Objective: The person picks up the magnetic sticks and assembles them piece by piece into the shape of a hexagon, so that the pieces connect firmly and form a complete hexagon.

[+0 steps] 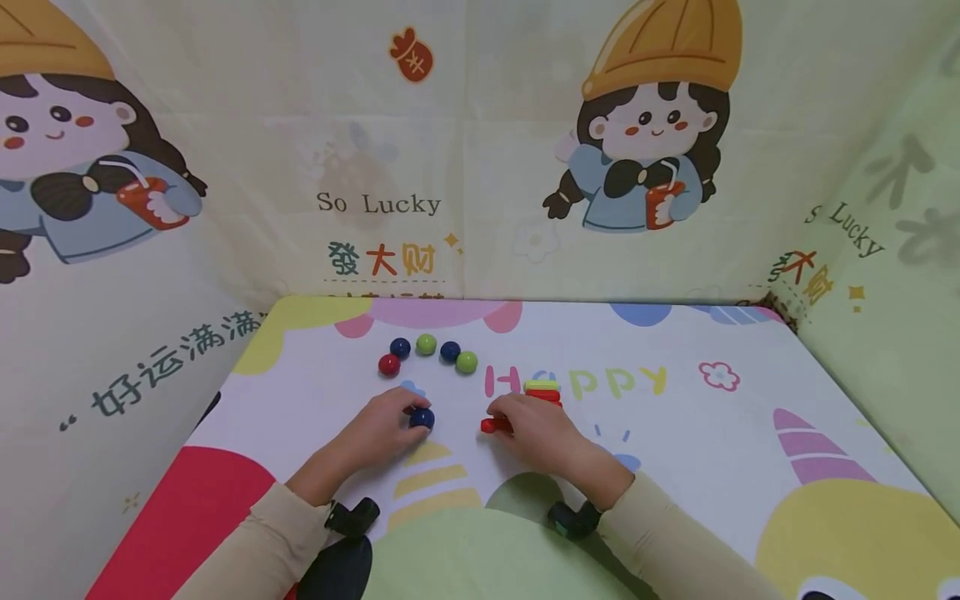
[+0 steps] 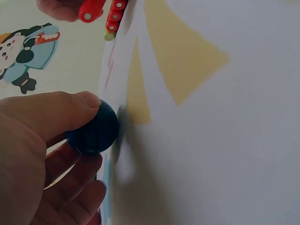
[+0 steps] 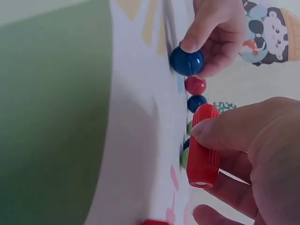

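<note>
My left hand [image 1: 381, 432] pinches a dark blue ball [image 1: 423, 418] between thumb and fingers, close over the table. A seam runs round this ball [image 3: 186, 62] in the right wrist view. To the right, my right hand [image 1: 542, 433] grips a short red magnetic stick [image 1: 492, 426]. Ridges run along the red stick [image 3: 204, 157], and a round metal disc shows at its end. The thumb lies along one side of it, with fingers behind. Just beyond the right hand lie more sticks, a yellow-green one [image 1: 542, 385] and red ones [image 1: 545, 396], side by side.
Beyond the left hand, several balls form an arc: a red ball [image 1: 389, 365], a blue ball [image 1: 400, 348], a green ball [image 1: 426, 343], another blue ball [image 1: 450, 352] and another green ball [image 1: 467, 362]. The printed tabletop [image 1: 675, 442] meets a cloth-covered wall [image 1: 495, 167] behind.
</note>
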{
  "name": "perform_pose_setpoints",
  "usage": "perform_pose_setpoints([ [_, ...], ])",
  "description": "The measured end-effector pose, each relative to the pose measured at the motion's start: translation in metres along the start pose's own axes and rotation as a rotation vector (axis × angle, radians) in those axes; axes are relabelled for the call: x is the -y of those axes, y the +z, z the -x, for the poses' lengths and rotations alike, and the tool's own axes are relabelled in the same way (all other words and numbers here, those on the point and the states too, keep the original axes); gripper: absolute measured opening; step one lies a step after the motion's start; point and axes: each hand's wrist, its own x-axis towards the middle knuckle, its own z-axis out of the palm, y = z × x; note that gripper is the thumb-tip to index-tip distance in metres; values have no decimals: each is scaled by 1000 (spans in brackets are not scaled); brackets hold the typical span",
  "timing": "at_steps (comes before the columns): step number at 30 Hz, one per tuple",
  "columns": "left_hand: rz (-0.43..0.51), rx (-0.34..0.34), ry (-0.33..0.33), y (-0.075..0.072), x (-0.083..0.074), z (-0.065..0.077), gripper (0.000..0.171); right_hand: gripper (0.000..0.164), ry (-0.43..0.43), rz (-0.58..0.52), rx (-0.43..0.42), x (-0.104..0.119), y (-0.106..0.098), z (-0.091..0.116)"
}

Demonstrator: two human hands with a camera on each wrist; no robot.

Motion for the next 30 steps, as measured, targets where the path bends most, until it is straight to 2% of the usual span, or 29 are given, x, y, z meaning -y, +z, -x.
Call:
perform_pose_setpoints([
  [15, 21, 15, -6, -4, 2, -3, 38, 31, 44, -83, 75, 11, 16, -40],
  [30, 19, 19, -45, -5, 6, 2, 39, 30, 29, -100, 99, 25, 28, -58],
])
